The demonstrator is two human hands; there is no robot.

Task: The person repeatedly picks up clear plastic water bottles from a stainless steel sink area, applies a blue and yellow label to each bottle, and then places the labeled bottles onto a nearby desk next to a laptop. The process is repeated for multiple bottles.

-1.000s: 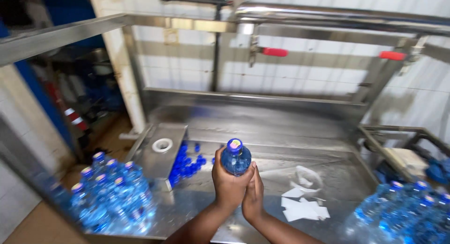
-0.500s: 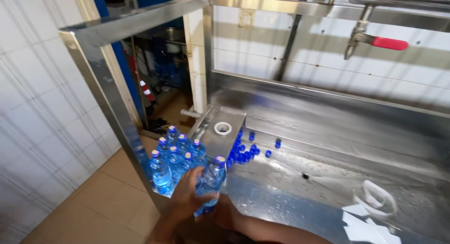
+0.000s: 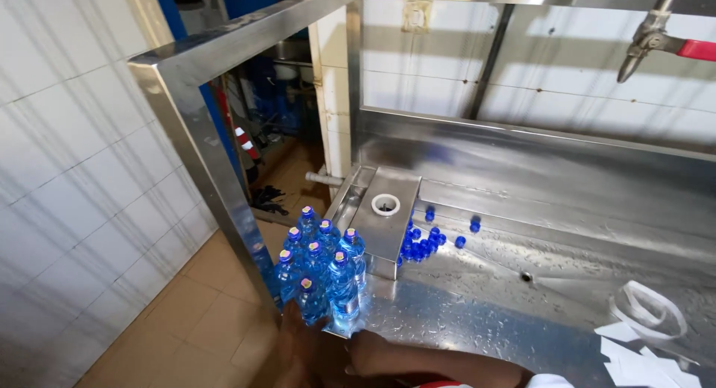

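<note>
As I set this blue-capped bottle (image 3: 312,302) upright at the near edge of the wet steel table (image 3: 537,276), I judge a low, steady grip best. My left hand (image 3: 302,343) wraps its base, fingers closed; my right hand (image 3: 369,351) rests beside it, whether curled or loose I cannot tell. Other capped bottles (image 3: 321,257) crowd just beyond my fingers.

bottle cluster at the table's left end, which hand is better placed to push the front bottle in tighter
Left, probably. The left hand sits right below the front bottle, seemingly touching its base. The right hand lies lower on the steel table, off to the side of the bottle cluster.
</note>
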